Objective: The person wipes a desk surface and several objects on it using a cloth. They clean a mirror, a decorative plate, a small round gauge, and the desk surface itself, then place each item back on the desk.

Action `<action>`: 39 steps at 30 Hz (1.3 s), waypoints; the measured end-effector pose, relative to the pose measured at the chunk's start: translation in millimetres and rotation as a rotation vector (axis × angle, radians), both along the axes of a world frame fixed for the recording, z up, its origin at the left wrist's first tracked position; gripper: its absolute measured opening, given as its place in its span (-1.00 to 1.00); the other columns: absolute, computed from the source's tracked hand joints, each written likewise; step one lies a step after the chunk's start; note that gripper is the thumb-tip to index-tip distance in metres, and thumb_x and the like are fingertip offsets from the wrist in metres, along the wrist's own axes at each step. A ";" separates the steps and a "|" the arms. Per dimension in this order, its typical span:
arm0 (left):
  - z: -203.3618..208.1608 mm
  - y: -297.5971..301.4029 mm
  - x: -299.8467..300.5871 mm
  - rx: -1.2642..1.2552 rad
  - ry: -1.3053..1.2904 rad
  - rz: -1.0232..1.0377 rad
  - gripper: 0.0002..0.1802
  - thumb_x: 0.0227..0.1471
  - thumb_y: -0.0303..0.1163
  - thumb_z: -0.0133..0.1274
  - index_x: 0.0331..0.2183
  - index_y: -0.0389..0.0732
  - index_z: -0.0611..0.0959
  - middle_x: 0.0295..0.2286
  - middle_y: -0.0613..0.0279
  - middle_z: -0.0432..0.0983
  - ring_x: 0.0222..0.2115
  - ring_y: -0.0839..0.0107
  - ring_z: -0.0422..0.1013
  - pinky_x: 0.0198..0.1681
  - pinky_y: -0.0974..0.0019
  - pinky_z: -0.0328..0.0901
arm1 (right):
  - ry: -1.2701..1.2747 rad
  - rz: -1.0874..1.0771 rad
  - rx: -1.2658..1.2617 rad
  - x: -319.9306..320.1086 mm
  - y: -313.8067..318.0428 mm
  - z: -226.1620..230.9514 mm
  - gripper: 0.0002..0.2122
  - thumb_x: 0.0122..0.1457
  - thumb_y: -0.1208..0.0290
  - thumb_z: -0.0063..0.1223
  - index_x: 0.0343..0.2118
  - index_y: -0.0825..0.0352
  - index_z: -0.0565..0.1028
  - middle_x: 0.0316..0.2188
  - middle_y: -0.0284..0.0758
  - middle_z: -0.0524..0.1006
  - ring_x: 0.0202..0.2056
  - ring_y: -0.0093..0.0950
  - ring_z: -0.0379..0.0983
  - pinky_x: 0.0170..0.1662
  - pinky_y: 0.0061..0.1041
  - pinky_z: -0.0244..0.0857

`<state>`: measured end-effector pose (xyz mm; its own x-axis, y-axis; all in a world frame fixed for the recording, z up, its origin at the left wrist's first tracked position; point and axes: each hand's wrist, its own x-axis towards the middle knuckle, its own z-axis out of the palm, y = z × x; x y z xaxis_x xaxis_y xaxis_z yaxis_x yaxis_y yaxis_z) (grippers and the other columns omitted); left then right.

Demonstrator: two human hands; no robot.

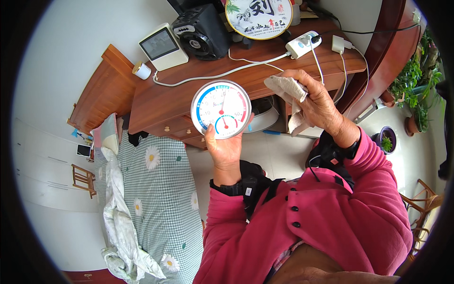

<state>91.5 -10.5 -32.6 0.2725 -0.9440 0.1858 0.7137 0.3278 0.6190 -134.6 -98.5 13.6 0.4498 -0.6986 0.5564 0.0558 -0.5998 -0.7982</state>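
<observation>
My left hand (225,150) grips a round white dial thermometer (210,102) by its lower edge, thumb on the front and the other fingers mostly hidden behind it. The dial faces me, with blue and red bands, red pointers and a smaller dial near the bottom. Over to the right, my right hand (319,104) is closed on a crumpled beige cloth (286,87), part of which hangs down below the fingers. Cloth and thermometer are apart. Both hands are held up at the near edge of the wooden desk (208,83).
On the desk stand a white-framed screen device (163,47), a black speaker (201,35), a round decorated plaque (259,19) and a white power strip (302,45) with cables. A small white jar (141,70) is at its left. A bed (156,199) lies left, potted plants (411,71) right.
</observation>
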 end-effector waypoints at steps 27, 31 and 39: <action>-20.4 -15.0 -11.3 0.093 0.262 0.090 -0.33 0.10 -0.01 0.03 0.15 -0.15 0.33 0.04 0.15 0.39 0.01 0.22 0.36 0.08 0.11 0.30 | -0.327 0.322 0.132 60.6 39.5 -60.0 -0.74 0.06 0.59 0.15 -0.15 0.25 0.58 0.03 -0.35 0.42 0.12 -0.38 0.32 0.19 -0.44 0.21; -22.2 -14.6 -9.7 0.072 0.139 0.041 -0.28 0.08 0.06 0.04 0.14 -0.19 0.34 -0.01 0.15 0.44 -0.04 0.24 0.39 0.04 0.13 0.32 | -0.158 0.355 -0.223 70.1 50.5 -74.6 -0.65 0.07 0.69 0.13 -0.06 0.27 0.53 0.02 -0.35 0.43 0.08 -0.41 0.36 0.17 -0.47 0.24; -31.4 -8.8 -0.6 0.089 0.073 0.077 -0.23 0.08 -0.02 0.06 0.22 -0.16 0.24 0.13 0.10 0.28 0.10 0.13 0.29 0.14 -0.06 0.26 | -0.118 0.178 -0.020 46.1 18.2 -38.7 -0.53 -0.01 0.83 0.04 -0.01 0.28 0.47 -0.10 -0.24 0.55 -0.06 -0.31 0.51 -0.02 -0.44 0.41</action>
<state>90.9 -19.3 -63.9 0.3542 -0.9318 0.0795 0.7331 0.3294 0.5950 -88.5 -80.2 -25.1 0.4963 -0.6019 0.6256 0.2549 -0.5878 -0.7678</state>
